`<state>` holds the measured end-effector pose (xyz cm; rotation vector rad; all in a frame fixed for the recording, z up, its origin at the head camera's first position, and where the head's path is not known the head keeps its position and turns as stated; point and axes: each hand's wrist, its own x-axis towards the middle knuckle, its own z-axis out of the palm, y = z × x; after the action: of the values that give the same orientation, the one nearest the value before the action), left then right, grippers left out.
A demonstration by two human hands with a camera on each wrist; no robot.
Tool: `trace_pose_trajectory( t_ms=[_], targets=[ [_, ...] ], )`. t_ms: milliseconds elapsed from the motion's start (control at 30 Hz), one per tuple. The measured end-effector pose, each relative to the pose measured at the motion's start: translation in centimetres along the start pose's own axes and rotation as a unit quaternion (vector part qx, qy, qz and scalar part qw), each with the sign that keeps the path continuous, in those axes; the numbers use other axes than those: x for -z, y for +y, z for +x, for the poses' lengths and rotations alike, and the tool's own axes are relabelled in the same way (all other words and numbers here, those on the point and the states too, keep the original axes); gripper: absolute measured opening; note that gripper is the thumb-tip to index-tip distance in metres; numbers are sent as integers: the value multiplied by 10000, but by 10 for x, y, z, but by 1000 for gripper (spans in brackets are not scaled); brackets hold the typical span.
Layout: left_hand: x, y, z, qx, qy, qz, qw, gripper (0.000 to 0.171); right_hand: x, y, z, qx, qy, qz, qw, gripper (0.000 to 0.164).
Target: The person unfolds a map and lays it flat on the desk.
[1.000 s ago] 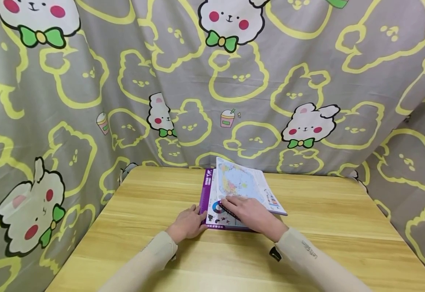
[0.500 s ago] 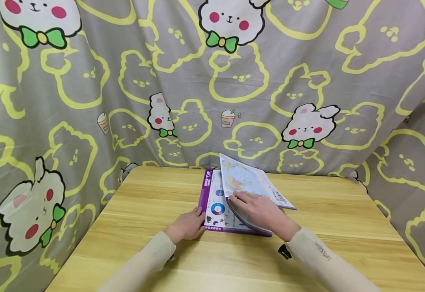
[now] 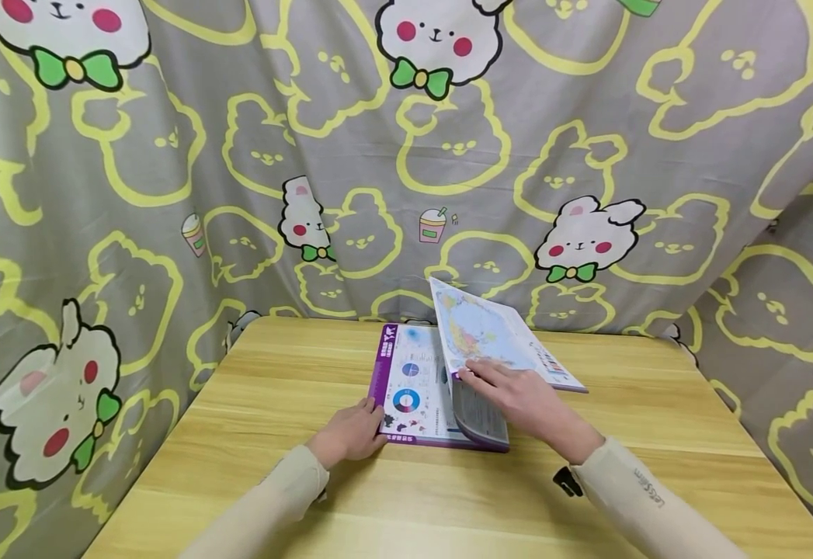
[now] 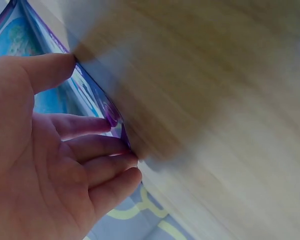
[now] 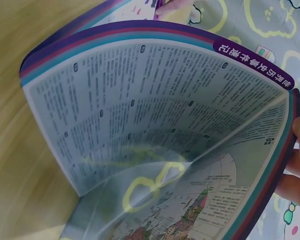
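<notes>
A folded world map (image 3: 479, 326) with a purple border lies on the wooden table, its upper part lifted and bent to the right. My right hand (image 3: 528, 400) pinches the edge of that raised part. In the right wrist view, the fingers (image 5: 292, 185) are at the purple edge, and the curved panels (image 5: 135, 100) open out with small print inside. My left hand (image 3: 350, 431) rests at the near left corner of the flat lower panel (image 3: 406, 373), which shows charts. In the left wrist view, the thumb and loosely extended fingers (image 4: 110, 172) touch its edge.
The wooden table (image 3: 259, 373) extends around the map on all sides. A grey curtain (image 3: 350, 155) with yellow outlines and rabbit faces hangs behind it and along both sides. Black straps (image 3: 567, 481) show at the wrists.
My right hand has moved to the right and lifted the map's upper part, uncovering more of the lower panel's charts. The left hand stays at the corner, shifting slightly left with the map.
</notes>
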<state>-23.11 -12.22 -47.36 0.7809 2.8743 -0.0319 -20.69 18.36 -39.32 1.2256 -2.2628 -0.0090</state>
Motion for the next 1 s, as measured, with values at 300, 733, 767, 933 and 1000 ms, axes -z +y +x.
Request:
trace_pose_trajectory(
  t_ms=[300, 733, 767, 933, 1000],
  targets=[
    [-2, -4, -3, 120, -166, -18, 9998, 56, 3, 6, -9, 77, 433, -27, 9990, 56],
    [-4, -11, -8, 342, -224, -269, 9988, 61, 11, 13, -18, 108, 824, -41, 9965, 51],
    [-4, -12, -9, 358, -227, -307, 9986, 61, 12, 14, -18, 99, 841, -35, 9964, 50],
    [-3, -15, -12, 415, -221, -412, 9980, 60, 16, 16, -23, 44, 962, -36, 9953, 48],
    [-3, -17, -13, 420, -218, -432, 9979, 60, 17, 17, -24, 35, 989, -39, 9951, 47]
  ],
)
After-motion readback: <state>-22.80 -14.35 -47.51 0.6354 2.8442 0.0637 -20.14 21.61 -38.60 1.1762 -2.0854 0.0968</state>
